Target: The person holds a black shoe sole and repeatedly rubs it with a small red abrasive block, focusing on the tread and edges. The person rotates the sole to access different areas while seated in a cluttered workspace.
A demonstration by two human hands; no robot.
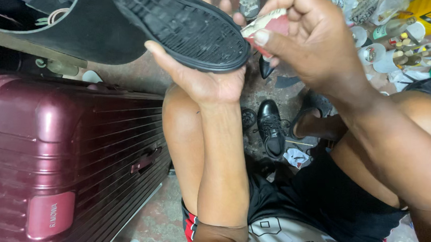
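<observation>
Maroon ribbed suitcase [61, 162]: lying at far left, on the floor. Left hand [205, 76]: palm up, fingers curled round 1 black shoe [188, 27], held sole-up above the knees. Right hand [311, 38]: fingers pinched shut on a worn red-and-white pad [269, 25], pressed to the sole's edge. Black dress shoe [270, 127]: upright on the floor between the legs. Small containers [398, 52]: clustered at far right.

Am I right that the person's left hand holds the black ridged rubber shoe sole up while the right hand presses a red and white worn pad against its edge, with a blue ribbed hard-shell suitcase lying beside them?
Nearly: the ribbed hard-shell suitcase is dark red, not blue, as the head view shows. The left hand does hold the black ridged rubber shoe sole up, and the right hand presses the red and white worn pad against its edge.
</observation>
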